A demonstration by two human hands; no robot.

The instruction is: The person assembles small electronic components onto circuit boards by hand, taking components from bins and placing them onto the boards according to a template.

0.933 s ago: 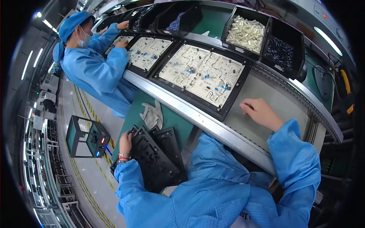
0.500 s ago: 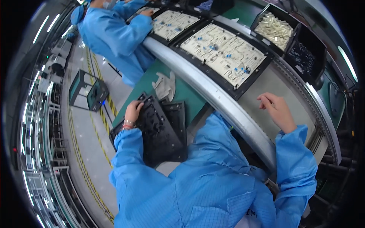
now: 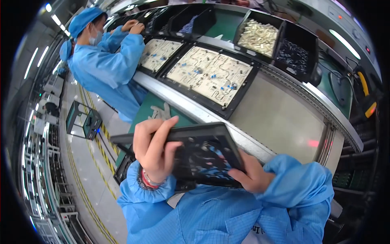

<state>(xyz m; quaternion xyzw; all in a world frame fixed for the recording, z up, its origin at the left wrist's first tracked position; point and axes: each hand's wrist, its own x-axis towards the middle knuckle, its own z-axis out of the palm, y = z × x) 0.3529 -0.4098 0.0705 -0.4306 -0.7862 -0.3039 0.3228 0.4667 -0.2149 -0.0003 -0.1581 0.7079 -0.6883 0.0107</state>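
A black carrier tray (image 3: 195,156) with cut-outs is held up tilted in front of my chest, between both hands. My left hand (image 3: 154,148) grips its left end, with the fingers bent over the upper edge and the thumb on the face. At the opposite end, my right hand (image 3: 256,175) clasps the side edge, thumb on the face. Bluish light shows on or through the cut-outs. Beyond the tray, on the conveyor, a cream circuit board (image 3: 209,75) with blue and black parts lies in a black carrier. Part of another black tray (image 3: 124,166) shows below my left hand.
A second board (image 3: 160,53) lies farther left, beside a co-worker (image 3: 105,61) in blue. Bins of pale parts (image 3: 260,38) and dark parts (image 3: 291,57) stand behind the metal rail. A pale glove (image 3: 160,112) rests on the green table (image 3: 150,101). Bare conveyor surface (image 3: 280,110) stretches right.
The black tray has been lifted from the stack at my left and brought in front of me. My right hand has come from over the conveyor to grip it. The view has shifted.
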